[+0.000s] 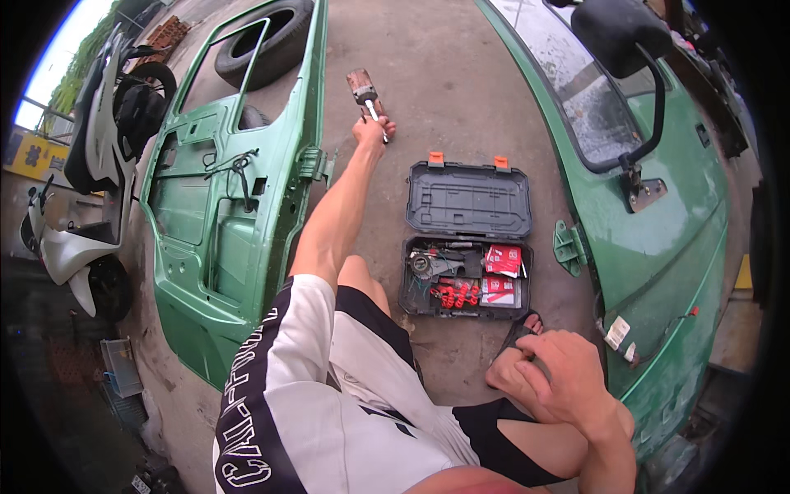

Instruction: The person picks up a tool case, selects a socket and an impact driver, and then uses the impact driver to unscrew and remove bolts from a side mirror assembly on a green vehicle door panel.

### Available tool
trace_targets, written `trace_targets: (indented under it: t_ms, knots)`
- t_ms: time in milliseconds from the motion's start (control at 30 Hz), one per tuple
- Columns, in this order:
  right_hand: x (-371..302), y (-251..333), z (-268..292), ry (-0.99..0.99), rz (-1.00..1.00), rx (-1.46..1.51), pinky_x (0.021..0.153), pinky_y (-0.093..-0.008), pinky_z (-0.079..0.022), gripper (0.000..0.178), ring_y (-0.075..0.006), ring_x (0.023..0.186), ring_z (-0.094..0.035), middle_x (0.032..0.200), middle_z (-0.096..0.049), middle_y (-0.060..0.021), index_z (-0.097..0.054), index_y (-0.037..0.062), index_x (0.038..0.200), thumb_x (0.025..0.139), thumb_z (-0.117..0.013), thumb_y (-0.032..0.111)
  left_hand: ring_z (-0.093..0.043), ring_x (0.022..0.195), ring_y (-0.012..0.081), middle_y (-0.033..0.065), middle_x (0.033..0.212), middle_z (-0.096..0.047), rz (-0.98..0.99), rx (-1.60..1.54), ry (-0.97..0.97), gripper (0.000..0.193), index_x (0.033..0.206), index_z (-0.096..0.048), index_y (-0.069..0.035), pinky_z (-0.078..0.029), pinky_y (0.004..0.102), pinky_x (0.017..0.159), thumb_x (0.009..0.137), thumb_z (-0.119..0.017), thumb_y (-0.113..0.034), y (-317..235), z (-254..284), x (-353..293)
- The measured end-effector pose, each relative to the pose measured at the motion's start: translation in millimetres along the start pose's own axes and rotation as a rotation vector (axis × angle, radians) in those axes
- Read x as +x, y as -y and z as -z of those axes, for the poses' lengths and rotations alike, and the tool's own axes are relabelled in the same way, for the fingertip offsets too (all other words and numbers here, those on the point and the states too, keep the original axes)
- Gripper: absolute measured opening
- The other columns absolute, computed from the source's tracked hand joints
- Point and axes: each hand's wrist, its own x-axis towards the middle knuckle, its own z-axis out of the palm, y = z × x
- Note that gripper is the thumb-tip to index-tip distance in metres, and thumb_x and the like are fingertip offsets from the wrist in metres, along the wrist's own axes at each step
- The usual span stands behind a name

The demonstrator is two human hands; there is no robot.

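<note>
My left hand [372,130] is stretched far forward over the concrete, closed around a worn brown-and-dark tool [360,85] with a silver shaft. I cannot make out the tool's exact kind. Near my right knee rests my right hand [568,375], its fingers loosely bent and apart, with nothing seen in it. Between the two arms a black toolbox [527,288] lies on the ground, its lid [469,198] with orange latches folded back. Inside are red-and-white packets [504,262], red coiled items [457,295] and a grey round-ended tool [421,263].
To my left stands a green vehicle door [185,214] with an open window frame; a tyre [267,45] lies behind it. A green vehicle body panel [658,247] with a windshield and black mirror [621,33] fills the right. A white motorbike [70,255] is parked far left.
</note>
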Motion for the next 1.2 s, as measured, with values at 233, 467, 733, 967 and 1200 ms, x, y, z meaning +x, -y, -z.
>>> trace_targets:
  t_ms: [233,467,733,967,1200]
  knots:
    - [-16,-4,-6,0.052,-0.021,-0.014,0.072,-0.0395,-0.052,0.033,-0.0285,0.080,-0.067,0.088,-0.069,-0.0074,-0.067,0.0079,0.104,0.075,-0.079,0.017,-0.072,0.071,0.0258,0.0128,0.090,-0.069,-0.018,0.141,-0.050,0.011,0.105,-0.052,-0.002,-0.058,0.0367,0.052,0.099,-0.057,-0.010,16,14,11]
    - [-19,-2,4,0.193,-0.113,0.047,0.082,-0.0457,-0.051,0.030,-0.0358,0.092,-0.064,0.097,-0.068,-0.0143,-0.065,0.0080,0.115,0.088,-0.067,0.020,-0.060,0.058,0.0156,0.0098,0.084,-0.067,0.011,0.017,-0.100,0.008,0.102,-0.055,-0.003,-0.050,0.0292,0.048,0.102,-0.056,-0.011,-9,-12,46]
    - [-20,-13,8,0.092,0.008,-0.074,0.073,-0.0390,-0.050,0.033,-0.0278,0.081,-0.065,0.088,-0.066,-0.0070,-0.066,0.0090,0.108,0.079,-0.076,0.022,-0.052,0.043,0.0163,0.0070,0.064,-0.059,-0.067,0.114,-0.246,0.015,0.092,-0.048,-0.004,-0.039,0.0327,0.036,0.098,-0.058,-0.015,-18,-58,57]
    - [-9,-29,1,0.174,-0.029,-0.065,0.075,-0.0386,-0.051,0.027,-0.0252,0.083,-0.065,0.087,-0.064,-0.0067,-0.062,0.0082,0.106,0.088,-0.071,0.027,-0.048,0.045,0.0153,0.0066,0.064,-0.057,-0.121,0.483,-0.245,0.032,0.080,-0.061,-0.002,-0.033,0.0322,0.037,0.101,-0.045,-0.022,4,-14,68]
    - [-22,-33,-20,0.184,0.022,-0.092,0.074,-0.0402,-0.054,0.026,-0.0271,0.083,-0.068,0.085,-0.066,-0.0089,-0.061,0.0044,0.098,0.089,-0.069,0.028,-0.049,0.048,0.0151,0.0076,0.070,-0.057,-0.009,0.472,-0.059,0.036,0.092,-0.057,-0.001,-0.036,0.0301,0.039,0.103,-0.050,-0.035,-3,7,93]
